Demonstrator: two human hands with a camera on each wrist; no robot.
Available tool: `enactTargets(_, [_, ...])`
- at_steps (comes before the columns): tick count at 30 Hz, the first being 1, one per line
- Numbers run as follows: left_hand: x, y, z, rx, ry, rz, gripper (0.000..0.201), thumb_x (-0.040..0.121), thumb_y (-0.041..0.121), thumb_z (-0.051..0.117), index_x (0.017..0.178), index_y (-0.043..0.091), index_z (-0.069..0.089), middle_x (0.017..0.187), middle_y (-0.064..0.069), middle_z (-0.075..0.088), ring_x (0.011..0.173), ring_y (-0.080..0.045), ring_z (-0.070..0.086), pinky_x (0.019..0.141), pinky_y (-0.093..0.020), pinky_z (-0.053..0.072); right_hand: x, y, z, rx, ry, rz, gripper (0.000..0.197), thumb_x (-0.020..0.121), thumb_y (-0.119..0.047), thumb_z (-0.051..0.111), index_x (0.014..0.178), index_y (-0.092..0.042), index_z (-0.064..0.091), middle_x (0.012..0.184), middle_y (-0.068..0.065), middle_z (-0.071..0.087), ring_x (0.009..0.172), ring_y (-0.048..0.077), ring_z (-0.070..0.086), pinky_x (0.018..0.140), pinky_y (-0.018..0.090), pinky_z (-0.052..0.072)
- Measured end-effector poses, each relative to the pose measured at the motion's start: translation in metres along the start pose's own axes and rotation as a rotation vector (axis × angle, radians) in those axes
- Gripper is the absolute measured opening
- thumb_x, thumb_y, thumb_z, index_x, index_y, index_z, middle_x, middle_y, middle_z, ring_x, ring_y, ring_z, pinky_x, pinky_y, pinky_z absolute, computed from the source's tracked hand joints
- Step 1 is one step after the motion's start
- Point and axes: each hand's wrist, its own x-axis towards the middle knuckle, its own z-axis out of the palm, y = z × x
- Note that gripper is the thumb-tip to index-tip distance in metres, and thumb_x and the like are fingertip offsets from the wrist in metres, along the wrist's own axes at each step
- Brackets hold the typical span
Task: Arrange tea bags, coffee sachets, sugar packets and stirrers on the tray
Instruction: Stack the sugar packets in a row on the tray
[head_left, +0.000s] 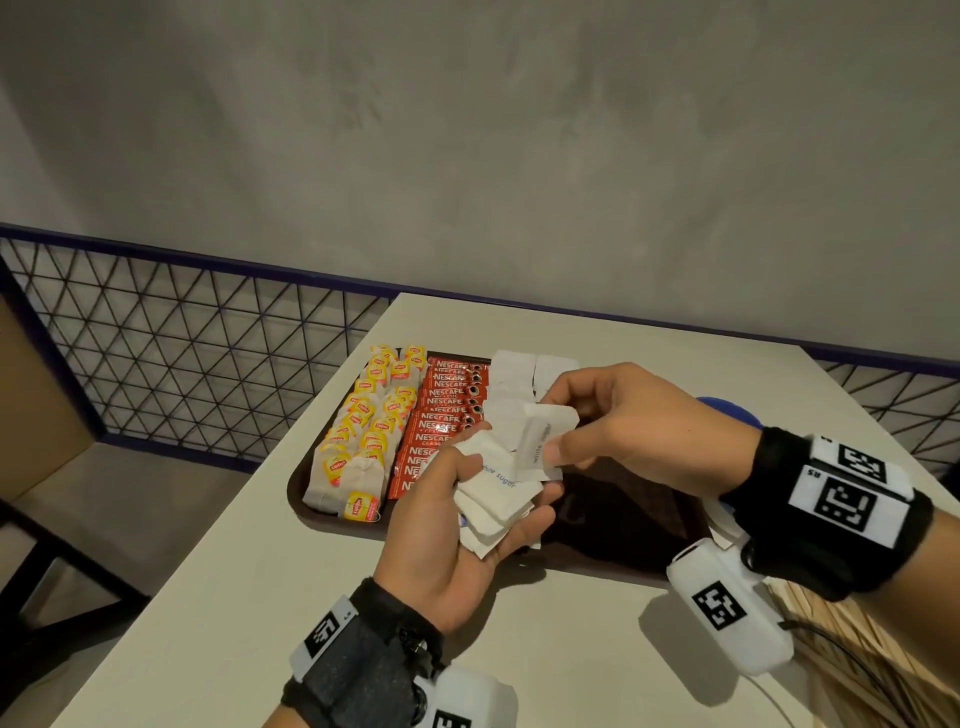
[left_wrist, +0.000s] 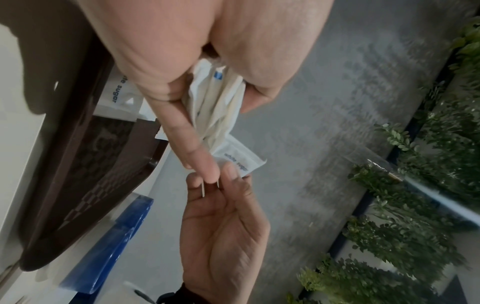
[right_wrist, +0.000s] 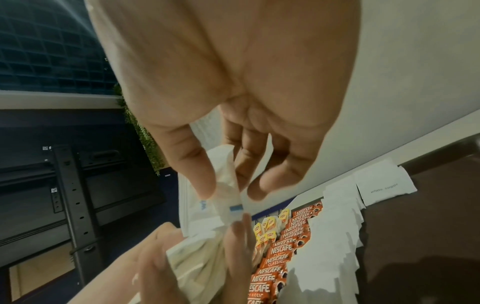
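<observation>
We see left hand (head_left: 457, 525) clutching loose sugar packet stack (head_left: 493, 499), right hand (head_left: 623, 426) pinching one packet (head_left: 543, 441) above tray (head_left: 623, 525), 12 o'clock of stack. Risk: stack fans, slips, scatters onto coffee sachets (head_left: 447, 415).

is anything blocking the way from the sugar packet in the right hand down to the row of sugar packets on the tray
Nothing visible does. The right hand pinches one sugar packet directly above the sugar row on the tray. The left hand, holding a stack of packets, sits nearer the person, beside that path.

grey plaster wall (head_left: 467, 130) | wire-mesh railing (head_left: 182, 332) | cream table (head_left: 260, 597)
</observation>
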Motion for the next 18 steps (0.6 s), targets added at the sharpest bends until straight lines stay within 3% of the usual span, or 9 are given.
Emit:
enactTargets(4, [0.000,0.001,0.001,-0.060,-0.026,0.022,0.037,0.100,0.018,0.050,0.134,0.011,0.061,0.121,-0.023,0.072,0.099,-0.041,0.073,0.061,-0.039,0.064,0.004,0.001,-0.001,0.115,-0.005,0.042,0.029,0.084,0.008,0.076,0.109,-0.001,0.064,0.097,0.013,0.080,0.084,0.026,0.077,0.077,0.039,0.058])
enactTargets(8, [0.003,-0.002,0.001,0.007,-0.058,0.077,0.044,0.093,0.014,0.063,0.136,0.010,0.061,0.128,-0.021,0.070,0.114,-0.038,0.062,0.061,-0.028,0.060,0.008,0.003,-0.001,0.341,-0.058,0.079,0.044,0.085,0.019,0.068,0.121,-0.005,0.058,0.110,0.019,0.077,0.098,0.036,0.077,0.075,0.042,0.066])
enactTargets(12, [0.010,-0.008,-0.006,0.006,-0.083,0.118,0.050,0.090,0.000,0.067,0.139,0.009,0.059,0.138,-0.031,0.060,0.120,-0.046,0.048,0.059,-0.025,0.057,0.010,0.001,0.005,0.380,-0.034,0.136,0.027,0.095,0.013,0.061,0.118,0.000,0.062,0.119,0.021,0.072,0.097,0.035,0.077,0.072,0.037,0.067])
enactTargets(15, [0.014,-0.010,-0.011,0.023,-0.080,0.160,0.055,0.090,-0.004,0.064,0.142,0.008,0.055,0.136,-0.024,0.064,0.121,-0.048,0.054,0.059,-0.023,0.055,0.011,0.000,0.005,0.405,-0.062,0.154,0.020,0.097,0.014,0.053,0.110,0.003,0.064,0.119,0.023,0.071,0.097,0.037,0.076,0.066,0.034,0.065])
enactTargets(18, [0.015,-0.008,-0.012,0.040,-0.038,0.229,0.058,0.081,-0.009,0.066,0.136,0.007,0.056,0.130,-0.022,0.068,0.107,-0.038,0.064,0.056,-0.022,0.054,0.016,0.003,0.002,0.321,-0.097,0.157,0.016,0.096,0.012,0.057,0.105,0.003,0.066,0.113,0.023,0.074,0.097,0.040,0.076,0.070,0.038,0.066])
